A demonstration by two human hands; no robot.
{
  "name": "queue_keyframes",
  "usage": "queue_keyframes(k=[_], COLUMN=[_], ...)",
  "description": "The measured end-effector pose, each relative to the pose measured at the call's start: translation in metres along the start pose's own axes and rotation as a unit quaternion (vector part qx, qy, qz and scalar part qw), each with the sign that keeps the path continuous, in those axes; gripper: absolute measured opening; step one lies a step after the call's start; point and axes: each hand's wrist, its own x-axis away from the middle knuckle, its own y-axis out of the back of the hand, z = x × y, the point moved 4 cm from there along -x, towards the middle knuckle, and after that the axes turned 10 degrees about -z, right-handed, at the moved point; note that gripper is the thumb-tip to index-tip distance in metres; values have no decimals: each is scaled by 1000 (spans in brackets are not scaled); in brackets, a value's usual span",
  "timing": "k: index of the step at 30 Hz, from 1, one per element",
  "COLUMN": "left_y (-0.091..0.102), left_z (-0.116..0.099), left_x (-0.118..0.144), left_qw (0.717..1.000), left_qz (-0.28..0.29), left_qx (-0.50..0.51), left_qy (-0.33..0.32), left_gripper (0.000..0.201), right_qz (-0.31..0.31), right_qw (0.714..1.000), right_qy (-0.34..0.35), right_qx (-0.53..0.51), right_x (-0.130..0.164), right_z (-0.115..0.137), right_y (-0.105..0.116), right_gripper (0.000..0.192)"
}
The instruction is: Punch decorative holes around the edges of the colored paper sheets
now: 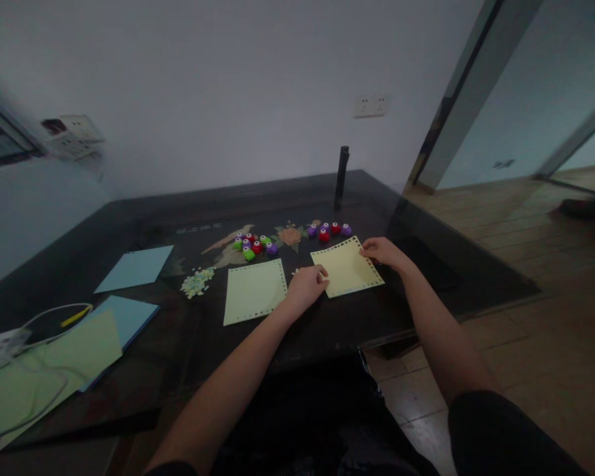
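Observation:
A yellow paper sheet with punched holes along its edges lies on the dark table. My left hand rests on its near left corner, fingers curled. My right hand pinches its far right corner. To the left lies a pale green punched sheet, untouched. Behind the sheets sit two clusters of small craft punches: green, red and purple ones, and purple and red ones.
A pile of paper confetti lies left of the green sheet. Blue sheets and a large green sheet with a white cable lie at the left. A black upright post stands at the back. Wooden floor lies to the right.

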Motion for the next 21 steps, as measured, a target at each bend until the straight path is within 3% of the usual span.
queue_keyframes(k=[13,21], left_y=[-1,0], left_z=[0,-1], left_x=[0,1], left_qw=[1000,1000], left_qz=[7,10], left_qx=[-8,-11], left_qy=[2,-2], left_gripper=[14,14], right_qz=[-31,-54], right_qw=[990,989], right_qy=[30,12], right_qx=[136,137], right_x=[-6,-7], right_z=[-4,-8], right_y=[2,2], right_gripper=[10,21])
